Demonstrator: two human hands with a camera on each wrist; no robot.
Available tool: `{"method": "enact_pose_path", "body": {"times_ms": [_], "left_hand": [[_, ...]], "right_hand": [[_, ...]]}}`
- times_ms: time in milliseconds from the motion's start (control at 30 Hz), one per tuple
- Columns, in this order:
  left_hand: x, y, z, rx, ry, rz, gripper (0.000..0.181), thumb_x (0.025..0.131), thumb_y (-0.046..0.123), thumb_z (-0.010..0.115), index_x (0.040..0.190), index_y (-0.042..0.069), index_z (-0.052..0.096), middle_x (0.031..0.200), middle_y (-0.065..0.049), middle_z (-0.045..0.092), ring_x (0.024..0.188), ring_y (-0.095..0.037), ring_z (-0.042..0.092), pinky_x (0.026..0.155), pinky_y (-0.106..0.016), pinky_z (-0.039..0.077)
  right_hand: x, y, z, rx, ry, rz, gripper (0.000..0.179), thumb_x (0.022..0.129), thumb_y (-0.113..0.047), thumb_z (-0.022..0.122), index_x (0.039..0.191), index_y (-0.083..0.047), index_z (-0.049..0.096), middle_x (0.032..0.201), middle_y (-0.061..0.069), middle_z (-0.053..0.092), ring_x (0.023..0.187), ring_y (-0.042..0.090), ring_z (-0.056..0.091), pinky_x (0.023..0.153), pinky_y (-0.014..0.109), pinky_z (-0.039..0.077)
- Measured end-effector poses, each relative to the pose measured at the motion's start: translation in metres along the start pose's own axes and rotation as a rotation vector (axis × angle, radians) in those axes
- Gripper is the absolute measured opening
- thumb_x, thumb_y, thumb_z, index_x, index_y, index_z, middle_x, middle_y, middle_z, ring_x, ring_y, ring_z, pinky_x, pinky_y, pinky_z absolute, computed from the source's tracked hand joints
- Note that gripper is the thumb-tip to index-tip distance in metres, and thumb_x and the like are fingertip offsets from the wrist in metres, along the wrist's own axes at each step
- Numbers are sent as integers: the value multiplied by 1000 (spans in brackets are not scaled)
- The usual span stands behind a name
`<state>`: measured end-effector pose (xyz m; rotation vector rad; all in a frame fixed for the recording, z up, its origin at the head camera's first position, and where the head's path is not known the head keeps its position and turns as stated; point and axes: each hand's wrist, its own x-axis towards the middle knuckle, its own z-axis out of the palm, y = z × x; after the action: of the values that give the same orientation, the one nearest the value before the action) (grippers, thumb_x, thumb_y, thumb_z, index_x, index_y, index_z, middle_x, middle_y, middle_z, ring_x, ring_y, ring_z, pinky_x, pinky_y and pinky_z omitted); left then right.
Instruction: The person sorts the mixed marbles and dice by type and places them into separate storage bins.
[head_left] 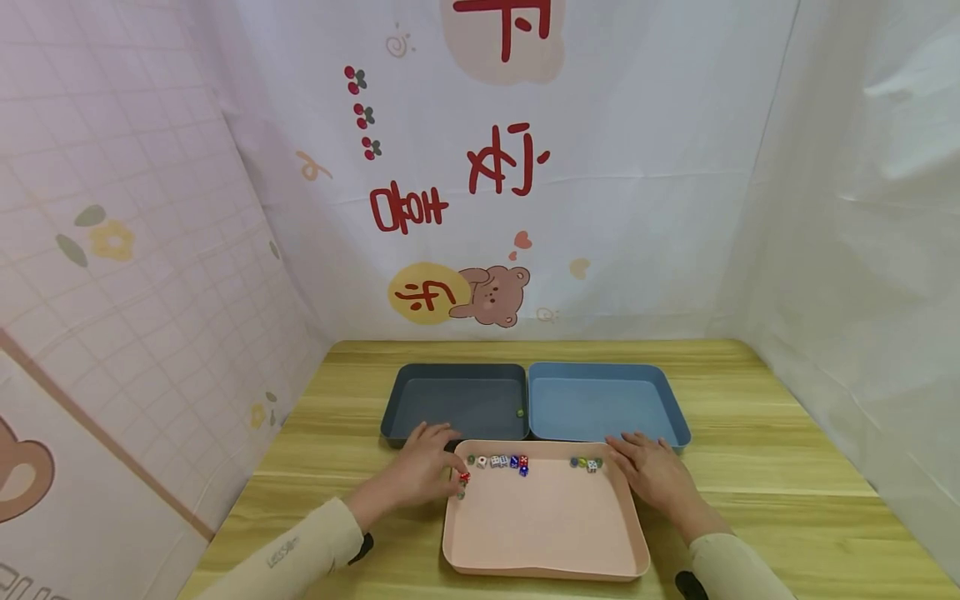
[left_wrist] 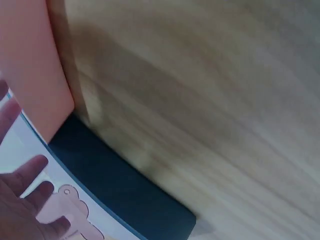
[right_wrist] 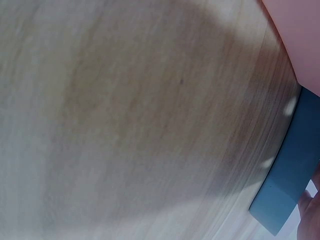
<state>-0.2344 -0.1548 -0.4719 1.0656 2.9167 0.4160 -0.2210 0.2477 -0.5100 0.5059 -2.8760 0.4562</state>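
Note:
My left hand [head_left: 420, 468] reaches over the left rim of the pink tray [head_left: 555, 529]. Its thumb and forefinger are at a red die [head_left: 464, 477]; whether they pinch it is unclear. Small green beads [head_left: 461, 495] lie beside those fingertips, and the other fingers spread towards the dark tray. At the pink tray's back right corner rests my right hand [head_left: 656, 471], fingers extended. Near it sit a white die [head_left: 592, 466] and several small beads [head_left: 574, 462]. Along the back wall are white dice [head_left: 498, 461], blue dice [head_left: 514, 461] and another red die [head_left: 523, 460].
Behind the pink tray stand a dark blue-grey tray [head_left: 457, 408] with one green bead [head_left: 520, 413] in it, and a lighter blue tray [head_left: 603, 408]. All three are on a wooden table [head_left: 757, 467]. Printed white cloth [head_left: 637, 208] hangs behind and at both sides.

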Motion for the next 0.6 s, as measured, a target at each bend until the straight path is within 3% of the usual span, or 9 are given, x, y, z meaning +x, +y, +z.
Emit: {"method": "enact_pose_path", "body": {"times_ms": [200, 600], "left_hand": [[-3, 7, 6, 51, 12, -46, 15, 82, 37, 80, 94, 27, 79, 140, -15, 54, 138, -39, 36, 111, -68, 17], [-4, 18, 12, 155, 1, -37, 9, 81, 37, 80, 82, 28, 79, 139, -16, 55, 138, -40, 37, 109, -69, 20]], "right_hand": [[0, 1, 0, -3, 5, -4, 36, 101, -22, 58, 133, -6, 64, 131, 24, 60, 125, 48, 50, 102, 70, 31], [-1, -2, -3, 2, -7, 0, 36, 102, -23, 57, 133, -7, 64, 131, 23, 60, 125, 47, 51, 102, 69, 31]]}}
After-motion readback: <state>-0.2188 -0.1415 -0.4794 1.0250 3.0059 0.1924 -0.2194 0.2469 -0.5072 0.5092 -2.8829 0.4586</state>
